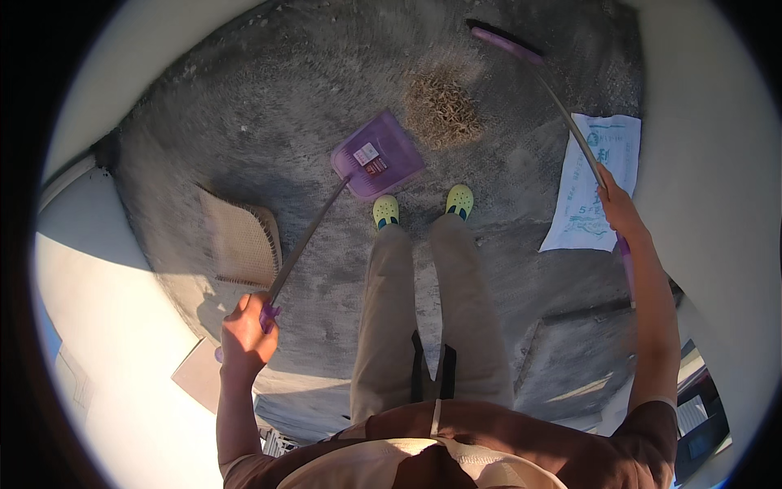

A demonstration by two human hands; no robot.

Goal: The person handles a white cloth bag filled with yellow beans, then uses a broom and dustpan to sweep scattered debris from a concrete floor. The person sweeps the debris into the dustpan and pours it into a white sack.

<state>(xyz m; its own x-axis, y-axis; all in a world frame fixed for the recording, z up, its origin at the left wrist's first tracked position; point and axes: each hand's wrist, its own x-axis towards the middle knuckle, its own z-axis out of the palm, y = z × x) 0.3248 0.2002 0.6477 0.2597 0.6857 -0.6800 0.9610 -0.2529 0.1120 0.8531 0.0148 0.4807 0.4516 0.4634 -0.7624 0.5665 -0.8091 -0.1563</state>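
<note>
My left hand point(250, 330) grips the purple end of a long-handled dustpan point(397, 147). Its purple plastic pan lies on the floor just ahead of my left shoe and bears stickers with writing. Around the metal shaft of a broom point(507, 44) my right hand point(620, 205) is closed, with the purple grip showing below it. The broom head, purple with dark bristles, is at the far right of the floor. A heap of dry brown plant debris point(445, 107) lies between pan and broom head, a little off the pan's front edge.
A white woven sack point(577, 214) with printing lies flat under the broom shaft. To my left, a beige woven mat point(241, 238) has a curled edge. Pale walls point(708, 183) bound the rough grey concrete floor point(293, 104). My feet wear yellow-green clogs point(459, 200).
</note>
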